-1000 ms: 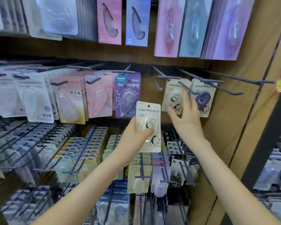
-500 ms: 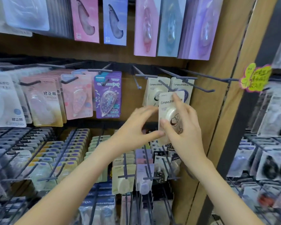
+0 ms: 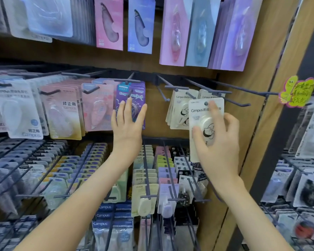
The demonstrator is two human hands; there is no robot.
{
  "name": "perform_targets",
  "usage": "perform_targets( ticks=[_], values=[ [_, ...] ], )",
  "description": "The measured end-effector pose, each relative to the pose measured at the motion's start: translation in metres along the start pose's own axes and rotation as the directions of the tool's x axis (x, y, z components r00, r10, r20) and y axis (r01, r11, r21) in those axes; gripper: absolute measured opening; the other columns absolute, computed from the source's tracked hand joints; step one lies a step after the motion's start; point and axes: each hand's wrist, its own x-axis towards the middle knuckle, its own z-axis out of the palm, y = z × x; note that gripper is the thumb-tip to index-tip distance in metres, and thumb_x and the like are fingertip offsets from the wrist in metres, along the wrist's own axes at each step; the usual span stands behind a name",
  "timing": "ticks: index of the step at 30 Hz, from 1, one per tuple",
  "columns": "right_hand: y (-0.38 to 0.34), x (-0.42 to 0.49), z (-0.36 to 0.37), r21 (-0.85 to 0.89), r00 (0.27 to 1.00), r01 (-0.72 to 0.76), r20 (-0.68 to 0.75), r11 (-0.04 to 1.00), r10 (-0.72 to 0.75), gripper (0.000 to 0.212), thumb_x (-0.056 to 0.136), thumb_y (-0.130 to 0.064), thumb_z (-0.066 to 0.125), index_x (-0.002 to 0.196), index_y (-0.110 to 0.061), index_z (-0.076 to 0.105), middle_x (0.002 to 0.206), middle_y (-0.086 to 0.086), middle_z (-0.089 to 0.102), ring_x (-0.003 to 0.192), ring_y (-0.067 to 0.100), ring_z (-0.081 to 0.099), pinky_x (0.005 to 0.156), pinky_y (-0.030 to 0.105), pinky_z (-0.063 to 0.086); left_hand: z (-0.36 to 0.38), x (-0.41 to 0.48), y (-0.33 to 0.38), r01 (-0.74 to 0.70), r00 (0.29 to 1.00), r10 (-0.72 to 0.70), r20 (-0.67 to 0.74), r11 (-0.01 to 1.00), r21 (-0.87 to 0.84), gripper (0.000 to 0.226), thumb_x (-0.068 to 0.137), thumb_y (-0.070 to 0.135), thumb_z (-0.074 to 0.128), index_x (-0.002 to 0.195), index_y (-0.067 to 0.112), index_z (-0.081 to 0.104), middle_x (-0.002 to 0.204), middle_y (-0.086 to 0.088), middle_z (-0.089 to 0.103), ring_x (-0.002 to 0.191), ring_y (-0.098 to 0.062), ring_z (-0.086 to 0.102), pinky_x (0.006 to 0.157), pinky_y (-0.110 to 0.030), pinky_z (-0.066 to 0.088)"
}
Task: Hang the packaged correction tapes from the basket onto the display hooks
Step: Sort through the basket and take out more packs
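Note:
My right hand [image 3: 218,140] holds a cream packaged correction tape [image 3: 203,113] upright, thumb on its front and index finger up along the card near the hang hole. The pack is just below and in front of a dark display hook [image 3: 223,98]. A few matching cream packs [image 3: 179,109] hang behind it. My left hand [image 3: 128,124] is raised with straight fingers, holding nothing, in front of purple packs [image 3: 137,93]. The basket is out of view.
Rows of packaged tapes hang on dark wire hooks left [image 3: 62,109], above [image 3: 109,22] and below [image 3: 149,178]. A wooden side panel [image 3: 261,124] borders the display at right, with a yellow-pink tag [image 3: 296,91] on a long hook end. Another rack [image 3: 301,178] stands further right.
The cream pack passed from my left hand to my right. My left hand let go and moved left with fingers straight. My right hand lifted the pack toward the hook.

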Motion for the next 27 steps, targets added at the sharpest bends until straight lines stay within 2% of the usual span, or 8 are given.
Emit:
perform_targets(
  ticks=[3, 6, 9, 12, 15, 21, 24, 27],
  values=[
    [0.001, 0.009, 0.002, -0.034, 0.992, -0.083, 0.095, 0.996, 0.086, 0.058, 0.094, -0.038, 0.051, 0.149, -0.031, 0.033, 0.128, 0.002, 0.039, 0.111, 0.02, 0.049, 0.075, 0.018, 0.04, -0.002, 0.001, -0.002, -0.031, 0.999, 0.031, 0.006, 0.999, -0.02, 0.093, 0.057, -0.012, 0.081, 0.14, 0.011, 0.044, 0.141, -0.032, 0.041, 0.129, -0.047, 0.033, 0.1, -0.059, 0.04],
    [0.006, 0.016, 0.017, -0.025, 0.967, -0.152, 0.202, 0.988, 0.154, 0.063, 0.096, -0.041, 0.051, 0.15, -0.04, 0.02, 0.137, 0.001, 0.032, 0.119, 0.021, 0.046, 0.086, 0.032, 0.047, -0.004, 0.001, -0.003, -0.039, 0.998, 0.041, 0.041, 0.998, -0.043, 0.096, 0.057, -0.014, 0.08, 0.142, 0.011, 0.043, 0.141, -0.032, 0.041, 0.128, -0.049, 0.039, 0.1, -0.059, 0.04],
    [0.015, 0.029, 0.045, -0.044, 0.96, -0.163, 0.225, 0.986, 0.169, 0.068, 0.096, -0.039, 0.055, 0.152, -0.034, 0.017, 0.142, 0.004, 0.027, 0.123, 0.021, 0.042, 0.088, 0.027, 0.04, -0.007, 0.003, -0.003, -0.052, 0.997, 0.054, 0.062, 0.998, -0.033, 0.103, 0.056, -0.012, 0.082, 0.145, 0.012, 0.037, 0.141, -0.031, 0.042, 0.129, -0.046, 0.039, 0.102, -0.057, 0.04],
    [0.02, 0.046, 0.073, -0.112, 0.945, -0.215, 0.228, 0.97, 0.236, 0.071, 0.097, -0.034, 0.055, 0.154, -0.032, 0.013, 0.151, 0.01, 0.021, 0.135, 0.027, 0.033, 0.099, 0.036, 0.041, -0.008, 0.008, -0.004, -0.055, 0.993, 0.057, 0.1, 0.998, -0.016, 0.11, 0.051, -0.008, 0.087, 0.144, 0.008, 0.03, 0.138, -0.03, 0.048, 0.127, -0.045, 0.047, 0.101, -0.054, 0.043],
    [0.02, 0.055, 0.087, -0.166, 0.942, -0.225, 0.216, 0.96, 0.258, 0.072, 0.098, -0.031, 0.054, 0.154, -0.032, 0.009, 0.156, 0.012, 0.016, 0.139, 0.029, 0.03, 0.099, 0.038, 0.045, -0.007, 0.011, -0.007, -0.057, 0.988, 0.062, 0.144, 0.998, -0.035, 0.11, 0.049, -0.004, 0.09, 0.14, 0.005, 0.03, 0.136, -0.03, 0.05, 0.125, -0.044, 0.051, 0.099, -0.052, 0.046],
    [0.007, 0.025, 0.084, -0.223, 0.939, -0.238, 0.195, 0.945, 0.283, 0.077, 0.098, -0.029, 0.053, 0.154, -0.033, 0.001, 0.161, 0.013, 0.006, 0.146, 0.032, 0.013, 0.111, 0.043, 0.029, -0.012, 0.002, -0.014, -0.104, 0.986, 0.124, 0.114, 0.98, -0.168, 0.085, 0.071, -0.006, 0.074, 0.145, 0.001, 0.032, 0.146, -0.031, 0.038, 0.133, -0.045, 0.04, 0.107, -0.053, 0.04],
    [-0.015, -0.02, 0.071, -0.175, 0.946, -0.196, 0.226, 0.965, 0.233, 0.074, 0.099, -0.028, 0.052, 0.155, -0.028, 0.005, 0.158, 0.014, 0.016, 0.144, 0.03, 0.017, 0.11, 0.041, 0.03, -0.037, -0.024, -0.013, -0.11, 0.981, 0.144, 0.129, 0.964, -0.242, 0.072, 0.077, -0.002, 0.067, 0.144, 0.0, 0.039, 0.146, -0.031, 0.036, 0.132, -0.044, 0.039, 0.106, -0.054, 0.04],
    [-0.047, -0.068, 0.057, -0.102, 0.957, -0.121, 0.252, 0.987, 0.143, 0.07, 0.098, -0.027, 0.054, 0.155, -0.02, 0.014, 0.15, 0.015, 0.032, 0.137, 0.028, 0.03, 0.106, 0.04, 0.037, -0.072, -0.064, -0.018, -0.165, 0.972, 0.207, 0.113, 0.94, -0.3, 0.055, 0.081, -0.003, 0.06, 0.135, -0.003, 0.05, 0.138, -0.032, 0.047, 0.12, -0.044, 0.052, 0.096, -0.051, 0.048]
  ],
)
